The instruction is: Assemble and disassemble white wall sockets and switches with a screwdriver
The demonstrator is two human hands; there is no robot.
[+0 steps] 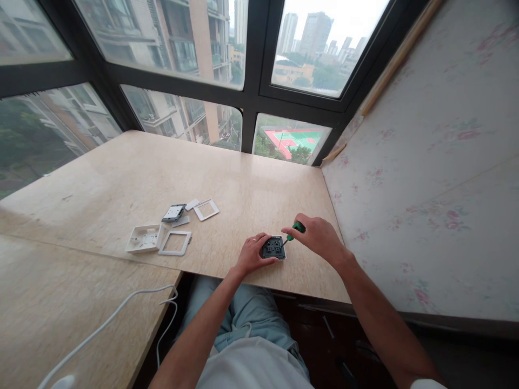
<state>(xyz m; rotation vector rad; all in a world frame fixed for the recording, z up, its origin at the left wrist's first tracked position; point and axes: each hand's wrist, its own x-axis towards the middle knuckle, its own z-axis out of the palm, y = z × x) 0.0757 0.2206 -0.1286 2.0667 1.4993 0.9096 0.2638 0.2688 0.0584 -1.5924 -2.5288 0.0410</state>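
A grey switch module (273, 247) lies face down near the front edge of the beige stone sill (170, 173). My left hand (251, 253) grips its left side and holds it steady. My right hand (318, 235) is closed around a green-handled screwdriver (295, 229), whose tip points down-left onto the module's right side. To the left lie a second grey module (174, 212), two white frames (175, 242) (206, 209) and a white back box (144, 238).
Windows with dark frames (251, 92) run along the back of the sill. A flower-patterned wall (430, 162) closes the right side. A white cable (109, 319) lies across the lower wooden surface at left. My legs are under the sill's front edge.
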